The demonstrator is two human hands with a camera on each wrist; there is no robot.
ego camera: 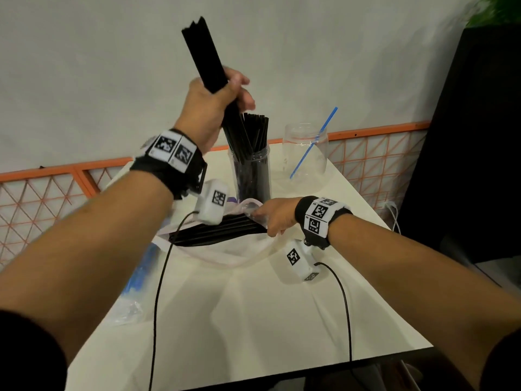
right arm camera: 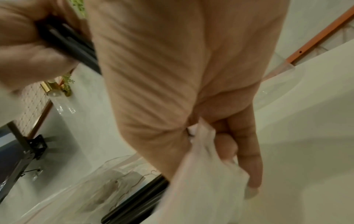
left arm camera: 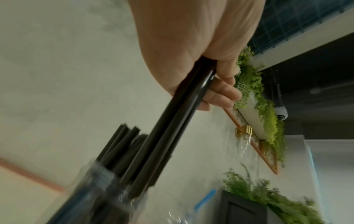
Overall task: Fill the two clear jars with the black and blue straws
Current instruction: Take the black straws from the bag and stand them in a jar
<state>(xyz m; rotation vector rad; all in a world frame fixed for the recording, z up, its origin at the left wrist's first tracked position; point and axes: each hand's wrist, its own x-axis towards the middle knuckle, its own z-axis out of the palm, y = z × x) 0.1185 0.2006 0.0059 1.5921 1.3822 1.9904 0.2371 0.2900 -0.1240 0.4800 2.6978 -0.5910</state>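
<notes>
My left hand (ego camera: 222,94) grips a bundle of black straws (ego camera: 204,55) held upright, its lower end inside the mouth of a clear jar (ego camera: 251,176) packed with black straws. In the left wrist view the same bundle (left arm camera: 172,128) runs down from my fist (left arm camera: 201,53) into the jar (left arm camera: 99,189). A second clear jar (ego camera: 306,153) stands to the right and holds one blue straw (ego camera: 314,142). My right hand (ego camera: 275,217) pinches the open edge of a clear plastic bag (ego camera: 225,249) that holds more black straws (ego camera: 217,230); that pinch (right arm camera: 220,144) shows in the right wrist view.
A bag of blue straws (ego camera: 141,272) lies at the white table's (ego camera: 253,320) left edge. An orange lattice fence (ego camera: 56,187) runs behind the table. A dark cabinet (ego camera: 465,136) stands at right. Black cables (ego camera: 158,292) trail from both wrist cameras across the table.
</notes>
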